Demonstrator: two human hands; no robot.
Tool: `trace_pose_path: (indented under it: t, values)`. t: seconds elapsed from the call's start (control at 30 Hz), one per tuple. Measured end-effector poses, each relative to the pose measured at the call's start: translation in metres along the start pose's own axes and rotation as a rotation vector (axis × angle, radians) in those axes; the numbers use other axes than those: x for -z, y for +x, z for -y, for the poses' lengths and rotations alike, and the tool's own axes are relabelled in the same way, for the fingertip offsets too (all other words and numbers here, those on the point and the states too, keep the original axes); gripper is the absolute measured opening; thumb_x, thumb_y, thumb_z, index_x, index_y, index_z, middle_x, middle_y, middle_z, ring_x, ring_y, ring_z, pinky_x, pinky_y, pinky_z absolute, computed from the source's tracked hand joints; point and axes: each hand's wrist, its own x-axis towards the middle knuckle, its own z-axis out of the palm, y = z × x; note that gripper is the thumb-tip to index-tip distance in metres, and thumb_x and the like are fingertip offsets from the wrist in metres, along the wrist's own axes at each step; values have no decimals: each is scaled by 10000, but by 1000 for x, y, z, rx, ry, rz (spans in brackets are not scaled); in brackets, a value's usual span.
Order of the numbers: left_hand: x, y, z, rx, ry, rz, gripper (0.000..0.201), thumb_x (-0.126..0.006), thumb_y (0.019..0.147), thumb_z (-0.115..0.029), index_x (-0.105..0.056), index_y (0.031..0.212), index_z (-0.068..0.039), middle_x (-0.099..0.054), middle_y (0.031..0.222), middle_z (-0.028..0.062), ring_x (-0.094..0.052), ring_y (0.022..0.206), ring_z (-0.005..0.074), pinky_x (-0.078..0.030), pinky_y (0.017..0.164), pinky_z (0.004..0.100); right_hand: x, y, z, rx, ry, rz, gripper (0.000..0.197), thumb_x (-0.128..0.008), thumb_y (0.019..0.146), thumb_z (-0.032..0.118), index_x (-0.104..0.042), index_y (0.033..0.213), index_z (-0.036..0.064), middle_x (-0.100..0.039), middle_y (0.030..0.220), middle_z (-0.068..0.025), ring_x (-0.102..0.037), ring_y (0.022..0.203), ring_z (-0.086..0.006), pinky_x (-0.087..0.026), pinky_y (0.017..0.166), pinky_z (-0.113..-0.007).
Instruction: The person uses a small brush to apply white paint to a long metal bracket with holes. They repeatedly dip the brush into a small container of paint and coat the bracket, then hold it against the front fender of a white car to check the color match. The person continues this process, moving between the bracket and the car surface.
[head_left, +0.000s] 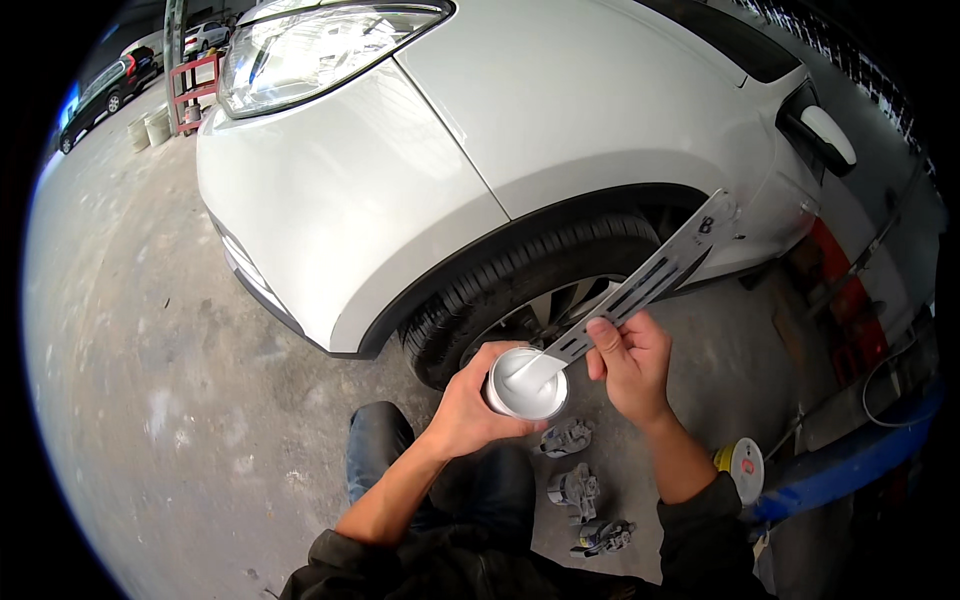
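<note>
My left hand (468, 407) is wrapped round a small round cup (497, 398) with white paint (538, 402) in it. Pinched between the thumb and fingers of my right hand (635, 370) is a long, flat metal stirring stick (655, 270) with slots along it. Its lower end is coated white and dips into the paint; the upper end slants up to the right, in front of the wheel arch. Directly beyond both hands are the tire (520, 275) and front fender of a white car (400, 180).
Several grey-smeared tools (574, 488), perhaps spray guns, lie on the concrete floor (200, 420) below the cup. A can with a yellow side (745, 470) stands by my right forearm, beside a blue beam (850, 455). At the far left are a red rack (193, 92) and pale buckets (158, 127).
</note>
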Motion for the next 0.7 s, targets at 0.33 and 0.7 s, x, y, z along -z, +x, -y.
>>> trace_pose_path:
  t: [0.33,0.7]
  values:
    - [1,-3,-1,17,-27,0,840,-929,580,-124,-529,1315,-45,-595,1235,59,-560,1165,170,-430,1017,328,13,18,21,145,34,232,224,-647,942,108,-616,1132,-5,-702,1023,-68,-637,788,-77,-521,691,-220]
    - [6,-9,-6,-10,-35,-6,838,-925,586,-132,-536,1322,-41,-595,1238,70,-580,1159,181,-452,1009,334,0,5,19,221,-276,262,186,-708,930,159,-691,869,-16,-685,685,-71,-646,573,-132,-508,553,-271]
